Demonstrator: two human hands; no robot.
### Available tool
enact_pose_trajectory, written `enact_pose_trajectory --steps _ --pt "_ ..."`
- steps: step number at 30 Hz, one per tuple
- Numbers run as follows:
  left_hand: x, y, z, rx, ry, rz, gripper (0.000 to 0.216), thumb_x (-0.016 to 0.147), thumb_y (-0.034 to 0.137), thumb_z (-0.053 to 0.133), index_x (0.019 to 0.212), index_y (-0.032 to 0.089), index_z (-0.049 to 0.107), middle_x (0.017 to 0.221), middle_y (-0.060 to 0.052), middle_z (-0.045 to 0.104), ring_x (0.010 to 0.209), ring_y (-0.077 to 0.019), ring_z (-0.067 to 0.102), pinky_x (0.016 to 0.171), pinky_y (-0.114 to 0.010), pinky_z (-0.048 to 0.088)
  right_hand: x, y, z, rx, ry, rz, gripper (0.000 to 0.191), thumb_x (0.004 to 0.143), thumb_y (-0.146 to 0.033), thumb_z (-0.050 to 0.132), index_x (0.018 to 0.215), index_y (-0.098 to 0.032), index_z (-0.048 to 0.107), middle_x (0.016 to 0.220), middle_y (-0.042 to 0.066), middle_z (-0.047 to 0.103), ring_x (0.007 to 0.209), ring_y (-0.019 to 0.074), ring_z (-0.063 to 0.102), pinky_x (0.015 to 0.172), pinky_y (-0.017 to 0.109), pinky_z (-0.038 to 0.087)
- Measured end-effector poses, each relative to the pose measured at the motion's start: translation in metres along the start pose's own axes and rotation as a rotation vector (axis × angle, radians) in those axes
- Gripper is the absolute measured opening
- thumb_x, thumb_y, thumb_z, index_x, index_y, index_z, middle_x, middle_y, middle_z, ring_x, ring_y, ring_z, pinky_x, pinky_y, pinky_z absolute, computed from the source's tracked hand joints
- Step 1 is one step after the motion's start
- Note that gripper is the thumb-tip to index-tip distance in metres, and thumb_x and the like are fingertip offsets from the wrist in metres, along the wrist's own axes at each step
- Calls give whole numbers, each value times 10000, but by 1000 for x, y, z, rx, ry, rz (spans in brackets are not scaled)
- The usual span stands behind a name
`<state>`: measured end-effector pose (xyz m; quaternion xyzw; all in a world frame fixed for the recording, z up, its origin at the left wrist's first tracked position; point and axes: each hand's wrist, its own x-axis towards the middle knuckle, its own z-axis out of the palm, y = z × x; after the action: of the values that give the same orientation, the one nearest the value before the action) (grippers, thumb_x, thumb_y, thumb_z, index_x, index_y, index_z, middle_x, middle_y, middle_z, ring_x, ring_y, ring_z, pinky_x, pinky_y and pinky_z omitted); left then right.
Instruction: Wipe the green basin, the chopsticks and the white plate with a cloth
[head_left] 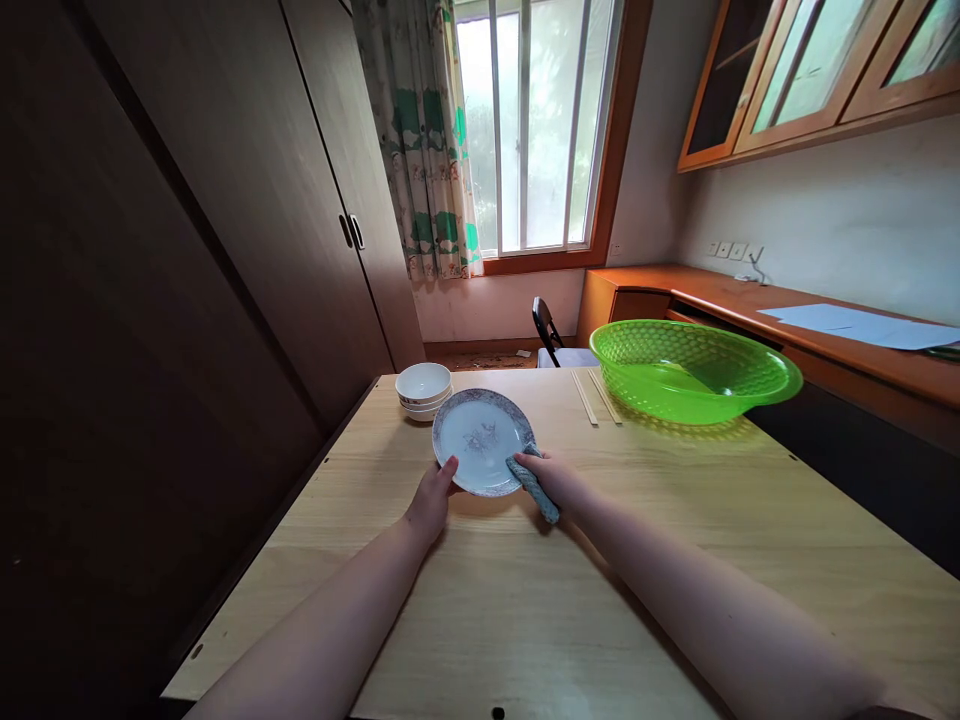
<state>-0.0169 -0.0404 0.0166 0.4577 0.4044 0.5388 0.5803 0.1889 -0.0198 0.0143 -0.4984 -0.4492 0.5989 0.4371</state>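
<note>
A white plate [480, 440] with a patterned rim and a floral centre is held tilted above the wooden table [465, 610]. My left hand [435, 497] grips its lower left edge, thumb on top. On the lower right edge, my right hand [546, 474] is closed on a grey-blue cloth [536, 490], pressing it against the plate's rim. Part of the cloth hangs below that hand. The fingers under the plate are hidden. Just behind the plate to the left stands a small stack of white bowls [424, 384].
Two pairs of light chopsticks [585, 398] lie near the table's far edge. Right of them sits a large green plastic basin [690, 375], overhanging the right edge. A dark wardrobe [225, 200] borders the left side. Beyond are a folding chair [551, 335] and a desk [720, 285] with papers [862, 325].
</note>
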Motion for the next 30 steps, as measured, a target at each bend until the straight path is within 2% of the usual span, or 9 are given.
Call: enact_pose_trajectory --steps 2,4,7,11,16,19,23,26,30 --pt "0 -1 1 -82 -95 -59 582 729 532 699 1162 149 641 1210 -157 678 1117 -292 623 873 -371 520 -1 2 4 14 44 -48 277 715 -423 680 829 -172 700 818 51 733 760 195 651 694 278 495" --pt "0 0 4 -122 -171 -121 562 711 420 741 1197 160 633 1253 -153 660 1149 -292 615 938 -391 494 -4 3 9 16 77 -71 318 704 -443 685 862 -167 704 874 63 738 806 212 656 736 299 496" --pt "0 3 7 -155 -133 -127 559 669 263 733 1208 151 635 1207 -141 687 1108 -286 635 950 -400 495 -10 2 13 7 65 -71 333 682 -455 700 845 -165 700 853 63 732 794 216 651 733 308 487" --pt "-1 6 10 -202 -55 -111 613 595 149 655 1208 150 637 1130 -119 716 1032 -280 652 875 -392 532 -12 1 15 -59 66 -73 312 682 -442 693 813 -159 698 800 50 721 746 204 634 690 301 469" --pt "-1 5 11 -180 17 -96 572 524 109 596 1089 132 681 997 -96 733 925 -244 646 777 -325 529 -10 -1 9 -187 87 -115 332 690 -483 689 787 -166 709 780 52 730 731 217 643 640 290 466" --pt "0 3 8 -135 65 -61 457 491 94 586 931 125 704 864 -56 716 812 -192 609 698 -267 496 -7 -4 0 -284 140 -166 357 701 -518 682 786 -173 710 766 48 734 716 214 648 625 278 459" --pt "1 1 4 -62 57 -44 250 483 106 576 712 133 671 658 1 622 646 -133 500 566 -227 403 -3 -5 -9 -396 231 -201 378 727 -535 659 789 -165 701 738 60 729 697 208 644 608 273 450" --pt "1 3 5 -41 43 -40 230 483 119 558 687 137 664 618 11 588 610 -125 461 536 -226 362 -1 -3 -7 -404 183 -188 352 752 -505 635 808 -165 704 780 74 741 725 219 658 624 283 464" --pt "1 4 6 -66 60 -61 275 479 132 552 723 138 678 685 -11 627 682 -155 517 584 -238 399 -4 -1 0 -409 110 -192 285 747 -444 650 848 -184 711 857 60 755 799 235 674 687 300 489"
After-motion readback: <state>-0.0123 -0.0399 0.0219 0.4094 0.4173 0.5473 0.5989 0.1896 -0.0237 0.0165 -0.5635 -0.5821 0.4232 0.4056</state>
